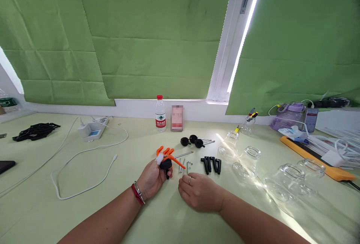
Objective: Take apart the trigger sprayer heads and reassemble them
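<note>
My left hand (155, 177) is closed around a round black part (165, 164) with a metal rod (184, 154) pointing right. An orange curved piece (177, 161) lies across that part, held in the same hand, its tip reaching toward my right hand. A white bit (159, 158) shows at my left thumb. My right hand (198, 191), with a ring, has its fingertips pressed together beside several slim metal pins (188, 167) on the table; what they pinch is hidden. Further orange pieces (168, 150) lie just behind my left hand.
Black round parts with rods (193, 141) and several black tubes (210, 164) lie ahead. Clear glass vessels (291, 176) stand at right, screwdrivers in a glass (252, 116) behind. A water bottle (160, 114) and phone (177, 118) stand at back; a white cable (84, 150) curls left.
</note>
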A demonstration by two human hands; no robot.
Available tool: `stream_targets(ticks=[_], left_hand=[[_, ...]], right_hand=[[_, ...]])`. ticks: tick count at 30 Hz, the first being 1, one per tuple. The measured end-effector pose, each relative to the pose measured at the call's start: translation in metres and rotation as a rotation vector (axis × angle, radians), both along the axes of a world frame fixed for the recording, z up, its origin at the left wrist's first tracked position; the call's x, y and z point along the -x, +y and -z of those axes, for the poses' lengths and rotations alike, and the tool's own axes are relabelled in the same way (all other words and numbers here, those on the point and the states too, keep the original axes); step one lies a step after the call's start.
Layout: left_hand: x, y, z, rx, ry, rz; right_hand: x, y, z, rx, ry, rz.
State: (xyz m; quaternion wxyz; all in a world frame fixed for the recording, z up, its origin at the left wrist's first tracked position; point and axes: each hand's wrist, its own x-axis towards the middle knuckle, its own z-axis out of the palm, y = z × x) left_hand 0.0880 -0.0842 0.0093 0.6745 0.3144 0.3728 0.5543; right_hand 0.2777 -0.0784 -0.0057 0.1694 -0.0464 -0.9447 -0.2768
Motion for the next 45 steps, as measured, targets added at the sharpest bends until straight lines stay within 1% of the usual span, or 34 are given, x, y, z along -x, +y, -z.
stream_targets(ticks=[2, 4, 7, 9, 11, 13, 15, 18, 20, 22, 25, 28, 30, 34, 37, 40, 42, 45], left_hand=[[0.000, 0.000, 0.000, -0.006, -0.001, 0.005], [-0.001, -0.002, -0.002, -0.022, -0.013, 0.022], [-0.003, -0.006, -0.005, -0.049, -0.042, 0.078], [-0.004, -0.010, -0.005, -0.070, -0.051, 0.131], [-0.004, -0.013, -0.005, -0.087, -0.039, 0.177], [-0.005, -0.015, -0.003, -0.108, -0.022, 0.221], [-0.005, -0.017, -0.003, -0.132, -0.012, 0.263], [-0.006, -0.019, -0.003, -0.160, -0.001, 0.305], [-0.008, -0.020, -0.003, -0.163, 0.012, 0.323], [-0.010, -0.021, -0.002, -0.161, 0.013, 0.332], [-0.011, -0.023, -0.001, -0.150, -0.005, 0.328], [-0.010, -0.023, -0.003, -0.136, -0.017, 0.328], [-0.010, -0.022, -0.004, -0.120, -0.032, 0.312], [-0.008, -0.019, -0.004, -0.066, -0.073, 0.312], [-0.006, -0.019, -0.006, -0.069, -0.048, 0.348], [-0.005, -0.021, -0.011, -0.107, 0.028, 0.446], [-0.004, -0.023, -0.014, -0.134, 0.107, 0.503], [-0.002, -0.023, -0.014, -0.178, 0.276, 0.561]], right_hand=[[0.000, -0.005, -0.008, 0.046, 0.111, -0.025], [-0.001, -0.010, -0.021, 0.194, 0.284, -0.027], [0.001, -0.012, -0.047, 0.541, 0.662, 0.023], [0.006, -0.009, -0.063, 0.755, 0.895, 0.124], [0.014, -0.003, -0.073, 0.966, 1.037, 0.250], [0.022, 0.004, -0.076, 1.159, 1.108, 0.332], [0.028, 0.009, -0.072, 1.315, 1.097, 0.348], [0.031, 0.011, -0.063, 1.486, 1.012, 0.319], [0.029, 0.010, -0.058, 1.552, 0.960, 0.310], [0.027, 0.009, -0.055, 1.565, 0.908, 0.310], [0.023, 0.006, -0.054, 1.522, 0.793, 0.271], [0.019, 0.003, -0.056, 1.369, 0.628, 0.227], [0.017, 0.000, -0.058, 1.254, 0.537, 0.230], [0.015, -0.002, -0.057, 1.154, 0.474, 0.277], [0.013, -0.001, -0.056, 1.160, 0.438, 0.247], [0.008, 0.002, -0.060, 1.225, 0.378, 0.164], [0.004, 0.003, -0.063, 1.256, 0.324, 0.121], [0.000, 0.004, -0.066, 1.243, 0.229, 0.091]])
